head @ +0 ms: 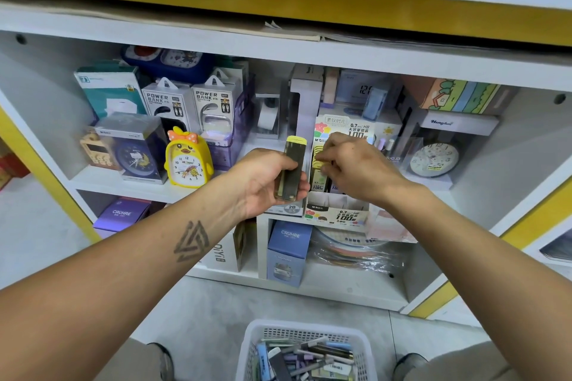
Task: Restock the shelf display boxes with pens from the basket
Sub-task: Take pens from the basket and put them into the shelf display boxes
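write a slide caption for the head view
Left hand holds a yellow-capped case; right hand reaches into the display box.

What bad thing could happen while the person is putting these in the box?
The left hand grips a yellow-capped clear flat case by one side only, so it might slip and drop towards the white plastic basket below. The right hand is reaching into the crowded colourful cardboard display box, which sits at the shelf's front edge, so a push might tip it or knock out cases.
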Demonstrator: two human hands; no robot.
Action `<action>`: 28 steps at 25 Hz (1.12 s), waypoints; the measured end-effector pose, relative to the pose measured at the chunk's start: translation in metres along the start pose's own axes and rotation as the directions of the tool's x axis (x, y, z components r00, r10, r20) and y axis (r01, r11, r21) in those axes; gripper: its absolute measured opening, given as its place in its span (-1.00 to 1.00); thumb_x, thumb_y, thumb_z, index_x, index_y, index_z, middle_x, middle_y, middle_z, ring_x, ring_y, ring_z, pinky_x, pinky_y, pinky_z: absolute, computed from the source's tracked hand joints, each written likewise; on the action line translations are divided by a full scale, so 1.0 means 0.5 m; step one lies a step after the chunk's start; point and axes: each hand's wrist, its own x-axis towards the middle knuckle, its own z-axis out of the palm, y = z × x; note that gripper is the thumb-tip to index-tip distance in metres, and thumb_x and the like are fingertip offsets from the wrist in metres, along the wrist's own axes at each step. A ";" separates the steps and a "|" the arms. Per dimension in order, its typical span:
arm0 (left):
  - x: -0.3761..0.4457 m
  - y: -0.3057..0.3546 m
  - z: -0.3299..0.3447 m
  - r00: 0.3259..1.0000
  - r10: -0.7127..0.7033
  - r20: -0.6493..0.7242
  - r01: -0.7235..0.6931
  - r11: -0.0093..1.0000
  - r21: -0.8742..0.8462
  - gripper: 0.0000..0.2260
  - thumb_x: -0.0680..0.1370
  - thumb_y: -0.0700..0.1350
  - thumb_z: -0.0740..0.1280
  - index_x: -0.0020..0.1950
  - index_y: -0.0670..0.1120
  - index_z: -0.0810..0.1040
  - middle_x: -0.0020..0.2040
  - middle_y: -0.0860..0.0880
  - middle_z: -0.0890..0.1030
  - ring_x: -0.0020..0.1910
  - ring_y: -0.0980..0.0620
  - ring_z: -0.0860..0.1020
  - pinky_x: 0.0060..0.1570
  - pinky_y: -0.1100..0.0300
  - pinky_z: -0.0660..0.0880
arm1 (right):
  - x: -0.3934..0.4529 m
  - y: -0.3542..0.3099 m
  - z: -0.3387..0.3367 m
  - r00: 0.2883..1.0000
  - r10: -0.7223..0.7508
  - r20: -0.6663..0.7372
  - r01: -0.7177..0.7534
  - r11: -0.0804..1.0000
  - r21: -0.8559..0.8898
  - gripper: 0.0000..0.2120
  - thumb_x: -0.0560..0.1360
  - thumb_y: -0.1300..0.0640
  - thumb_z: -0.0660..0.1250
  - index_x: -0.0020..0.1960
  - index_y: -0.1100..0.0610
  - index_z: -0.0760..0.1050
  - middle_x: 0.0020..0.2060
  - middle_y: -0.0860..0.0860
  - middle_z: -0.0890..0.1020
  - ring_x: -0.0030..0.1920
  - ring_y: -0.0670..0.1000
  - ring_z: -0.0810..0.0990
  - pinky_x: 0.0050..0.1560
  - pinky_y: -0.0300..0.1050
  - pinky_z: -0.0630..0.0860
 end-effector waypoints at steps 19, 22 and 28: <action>0.018 -0.006 0.008 1.000 0.025 0.001 -0.025 0.994 0.107 -0.78 0.61 -0.19 0.18 -0.11 -0.16 0.59 -0.30 -0.13 0.61 -0.39 -0.01 0.55 -0.44 0.25 0.48 | -0.015 -0.003 -0.067 0.985 0.170 -0.035 -0.062 0.531 0.845 -0.81 0.49 0.32 0.45 0.10 0.20 0.64 -0.04 0.19 0.71 -0.12 -0.03 0.64 -0.02 -0.22 0.61; 0.037 -0.026 -0.005 0.963 0.240 -0.119 -0.157 0.865 0.477 -0.89 0.57 -0.27 0.27 -0.07 -0.13 0.58 -0.18 -0.13 0.65 -0.22 -0.06 0.60 -0.24 0.15 0.54 | -0.017 0.015 -0.067 0.972 0.208 -0.111 -0.108 0.810 0.576 -0.76 0.47 0.26 0.50 0.00 -0.03 0.58 -0.16 0.10 0.63 -0.25 -0.01 0.54 -0.12 -0.16 0.57; 0.044 -0.065 -0.002 0.902 0.386 0.194 -0.305 0.250 0.919 -0.76 0.45 -0.17 0.43 0.11 -0.08 0.64 -0.04 0.00 0.66 -0.02 0.00 0.62 0.03 0.21 0.54 | -0.034 0.011 -0.021 0.986 0.161 -0.037 -0.131 0.902 0.411 -0.81 0.56 0.20 0.40 0.02 -0.09 0.52 -0.23 0.01 0.64 -0.30 -0.07 0.67 -0.25 -0.14 0.62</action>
